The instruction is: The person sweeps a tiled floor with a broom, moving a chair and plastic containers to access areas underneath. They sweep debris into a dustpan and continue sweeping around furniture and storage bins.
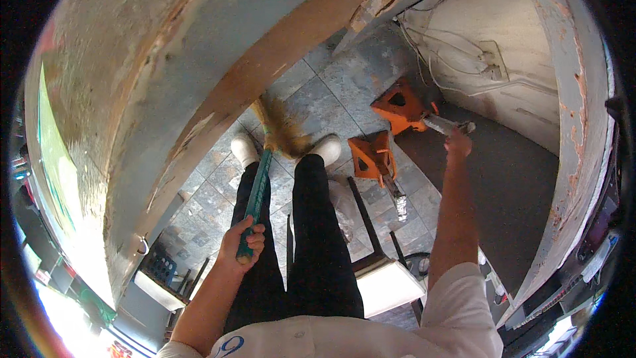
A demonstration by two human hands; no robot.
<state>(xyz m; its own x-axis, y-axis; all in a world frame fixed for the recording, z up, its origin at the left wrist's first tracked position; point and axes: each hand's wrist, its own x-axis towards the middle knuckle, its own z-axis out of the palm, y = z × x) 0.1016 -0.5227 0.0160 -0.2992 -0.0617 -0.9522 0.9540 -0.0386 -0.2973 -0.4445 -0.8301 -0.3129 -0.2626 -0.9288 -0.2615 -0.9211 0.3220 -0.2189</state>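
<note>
My left hand is closed around the green handle of a broom. The broom's yellowish bristles rest on the tiled floor by my white shoes. With my arm stretched out, my right hand grips the grey upper post of an orange jack stand. Beside it, nearer to me, a second orange jack stand stands on the tiles, its metal post pointing towards me.
A worn wooden panel curves across the left. White cables run along a pale wall at the upper right, above a dark surface. A white-seated stool stands beside my leg; another white seat is at the lower left.
</note>
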